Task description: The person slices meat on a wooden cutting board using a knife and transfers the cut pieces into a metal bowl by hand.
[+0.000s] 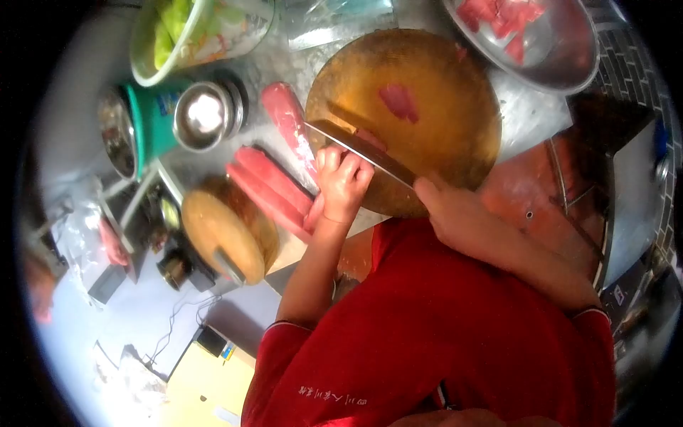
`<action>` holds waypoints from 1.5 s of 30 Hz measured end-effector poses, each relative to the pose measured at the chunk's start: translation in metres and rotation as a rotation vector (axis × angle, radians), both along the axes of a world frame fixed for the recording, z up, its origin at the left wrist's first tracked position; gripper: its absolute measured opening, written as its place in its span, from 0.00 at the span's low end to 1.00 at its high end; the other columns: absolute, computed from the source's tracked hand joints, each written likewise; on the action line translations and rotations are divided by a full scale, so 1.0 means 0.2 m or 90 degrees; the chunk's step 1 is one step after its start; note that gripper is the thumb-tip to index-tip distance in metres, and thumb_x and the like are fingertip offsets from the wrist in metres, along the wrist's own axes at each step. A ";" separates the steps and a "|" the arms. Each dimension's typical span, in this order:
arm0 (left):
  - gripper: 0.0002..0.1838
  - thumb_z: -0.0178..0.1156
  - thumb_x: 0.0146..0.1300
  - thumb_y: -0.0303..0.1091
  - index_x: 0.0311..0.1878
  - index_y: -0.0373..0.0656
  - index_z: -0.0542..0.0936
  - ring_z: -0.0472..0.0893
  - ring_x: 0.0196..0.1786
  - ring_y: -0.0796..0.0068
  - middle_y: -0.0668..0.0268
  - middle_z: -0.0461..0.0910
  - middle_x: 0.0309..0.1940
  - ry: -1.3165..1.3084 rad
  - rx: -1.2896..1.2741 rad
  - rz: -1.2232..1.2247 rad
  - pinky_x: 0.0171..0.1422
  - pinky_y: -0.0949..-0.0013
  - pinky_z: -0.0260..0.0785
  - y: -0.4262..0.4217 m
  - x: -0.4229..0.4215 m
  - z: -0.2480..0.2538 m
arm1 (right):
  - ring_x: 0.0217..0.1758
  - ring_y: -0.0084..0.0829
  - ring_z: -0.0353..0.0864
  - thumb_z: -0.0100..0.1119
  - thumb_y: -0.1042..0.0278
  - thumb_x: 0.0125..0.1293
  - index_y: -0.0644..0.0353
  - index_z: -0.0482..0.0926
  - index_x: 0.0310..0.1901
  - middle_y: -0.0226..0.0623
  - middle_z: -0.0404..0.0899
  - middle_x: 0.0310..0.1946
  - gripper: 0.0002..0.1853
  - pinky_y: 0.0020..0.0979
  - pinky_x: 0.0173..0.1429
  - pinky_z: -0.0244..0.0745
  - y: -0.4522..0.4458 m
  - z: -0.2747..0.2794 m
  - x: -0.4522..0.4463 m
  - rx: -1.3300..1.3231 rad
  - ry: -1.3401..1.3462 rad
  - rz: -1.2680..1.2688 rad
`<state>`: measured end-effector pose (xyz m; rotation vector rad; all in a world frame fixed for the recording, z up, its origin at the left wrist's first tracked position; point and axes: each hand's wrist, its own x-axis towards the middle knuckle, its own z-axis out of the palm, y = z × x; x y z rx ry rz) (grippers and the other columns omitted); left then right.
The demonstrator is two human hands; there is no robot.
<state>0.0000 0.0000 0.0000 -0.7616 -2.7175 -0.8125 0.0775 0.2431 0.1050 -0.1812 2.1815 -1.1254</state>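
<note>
My right hand is closed round the handle end of a kitchen knife, whose long blade slants across the near left part of a round wooden chopping board. Just on the near side of the blade is my left hand, its fingers curled and knuckles close to the steel. A strip of red meat shows beside the left wrist, and the part under the fingers is hidden. Beyond the blade lies a cut piece of meat. Farther up the board rests a thin dark red slice.
Long meat pieces and another meat piece lie left of the board. A metal bowl with meat stands at upper right. Stacked steel bowls, a green container, a tub of green vegetables and a second board are leftward.
</note>
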 end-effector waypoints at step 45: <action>0.14 0.69 0.47 0.23 0.40 0.40 0.86 0.79 0.48 0.47 0.54 0.81 0.47 -0.038 0.016 0.007 0.57 0.53 0.72 0.01 -0.02 0.02 | 0.40 0.66 0.84 0.48 0.76 0.69 0.66 0.64 0.52 0.64 0.74 0.53 0.12 0.56 0.42 0.81 0.04 0.07 0.01 0.039 0.016 0.049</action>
